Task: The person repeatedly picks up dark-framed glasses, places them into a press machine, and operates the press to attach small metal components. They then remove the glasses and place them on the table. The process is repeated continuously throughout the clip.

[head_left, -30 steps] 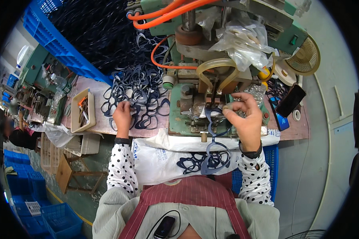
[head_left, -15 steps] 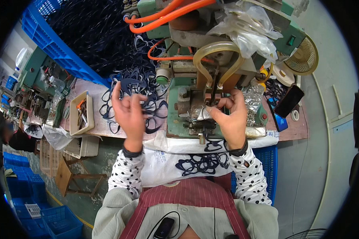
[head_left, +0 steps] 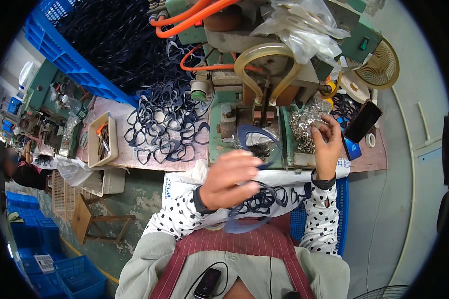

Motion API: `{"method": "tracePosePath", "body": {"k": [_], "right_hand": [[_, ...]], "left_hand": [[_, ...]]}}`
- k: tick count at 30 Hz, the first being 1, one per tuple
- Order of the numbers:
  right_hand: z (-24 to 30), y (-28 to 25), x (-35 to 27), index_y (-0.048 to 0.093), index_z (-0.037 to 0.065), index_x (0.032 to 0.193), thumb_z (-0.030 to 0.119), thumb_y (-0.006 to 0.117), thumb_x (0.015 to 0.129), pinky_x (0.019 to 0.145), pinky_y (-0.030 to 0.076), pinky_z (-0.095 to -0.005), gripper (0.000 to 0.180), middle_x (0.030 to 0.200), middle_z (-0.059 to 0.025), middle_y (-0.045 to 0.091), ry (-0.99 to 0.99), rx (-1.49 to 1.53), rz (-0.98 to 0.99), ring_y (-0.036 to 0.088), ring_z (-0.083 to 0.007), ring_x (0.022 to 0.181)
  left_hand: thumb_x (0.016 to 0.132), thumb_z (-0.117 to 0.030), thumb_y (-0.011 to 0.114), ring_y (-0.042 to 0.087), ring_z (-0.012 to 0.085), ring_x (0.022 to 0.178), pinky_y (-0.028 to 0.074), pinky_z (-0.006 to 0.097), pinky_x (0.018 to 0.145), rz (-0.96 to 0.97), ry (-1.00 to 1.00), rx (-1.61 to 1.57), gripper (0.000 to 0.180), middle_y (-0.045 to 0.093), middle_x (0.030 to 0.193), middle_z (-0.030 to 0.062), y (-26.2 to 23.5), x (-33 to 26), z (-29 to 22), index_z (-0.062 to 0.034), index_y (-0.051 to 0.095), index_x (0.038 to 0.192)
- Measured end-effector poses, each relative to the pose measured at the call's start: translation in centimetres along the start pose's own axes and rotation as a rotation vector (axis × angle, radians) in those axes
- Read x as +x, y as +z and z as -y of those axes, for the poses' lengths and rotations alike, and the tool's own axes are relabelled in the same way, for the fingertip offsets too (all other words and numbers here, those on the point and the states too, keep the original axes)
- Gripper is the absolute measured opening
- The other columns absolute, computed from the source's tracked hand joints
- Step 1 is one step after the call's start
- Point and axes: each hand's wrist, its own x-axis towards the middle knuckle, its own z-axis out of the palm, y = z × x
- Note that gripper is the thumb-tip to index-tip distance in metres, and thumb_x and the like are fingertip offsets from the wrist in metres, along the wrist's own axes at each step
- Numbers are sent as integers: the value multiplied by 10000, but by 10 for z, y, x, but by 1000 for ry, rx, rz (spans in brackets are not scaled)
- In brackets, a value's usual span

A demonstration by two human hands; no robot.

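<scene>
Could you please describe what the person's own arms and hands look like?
The left hand and right hand wear no gloves. Both forearms have white sleeves with black polka dots, ending in dark wrist cuffs. Above them, the upper arms are in a pale grey garment.

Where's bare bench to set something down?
Pink benchtop: narrow patch between cream rectangular tray and dark-blue frame pile; another, nearer the front edge, between pile and green metal press. Crowded: press's right side, small silver parts beside right hand.
</scene>
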Motion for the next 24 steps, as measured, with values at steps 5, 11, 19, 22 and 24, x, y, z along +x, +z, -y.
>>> {"method": "tracePosePath", "body": {"k": [5, 11, 19, 22, 24], "right_hand": [[-14, -12, 2, 555, 0, 1177, 15, 647, 862, 778, 490, -264, 329, 957, -78, 642, 3, -82, -32, 608, -137, 846], [-24, -20, 4, 606, 9, 1105, 23, 643, 835, 792, 498, -341, 273, 996, -136, 649, -207, -491, -213, 644, -254, 872], [-59, -27, 7, 622, 25, 1075, 33, 638, 822, 801, 489, -371, 254, 965, -130, 673, -194, -570, -188, 637, -293, 890], [-54, -28, 5, 638, 31, 1062, 81, 657, 824, 780, 488, -389, 244, 931, -137, 677, -225, -679, -126, 630, -315, 886], [-42, -25, 0, 645, 39, 1068, 115, 678, 818, 767, 489, -400, 264, 927, -142, 674, -307, -843, -77, 623, -327, 867]], "left_hand": [[842, -70, 673, 654, 306, 1024, 520, 447, 924, 219, -32, 79, 262, 653, 1137, 162, 22, -20, 7, -9, 644, 1095], [834, -121, 700, 674, 299, 994, 541, 431, 897, 210, -100, 193, 306, 669, 1100, 169, 19, -12, 4, 6, 643, 1106], [816, -140, 720, 693, 278, 962, 553, 406, 885, 219, -87, 169, 314, 675, 1110, 150, 17, -15, 3, -10, 664, 1096], [813, -149, 724, 694, 268, 963, 552, 403, 888, 212, -110, 163, 319, 682, 1097, 140, 15, -14, 1, -16, 667, 1097], [813, -155, 724, 695, 266, 962, 551, 405, 893, 228, -113, 174, 320, 685, 1089, 139, 15, -13, 1, -19, 669, 1096]]}}
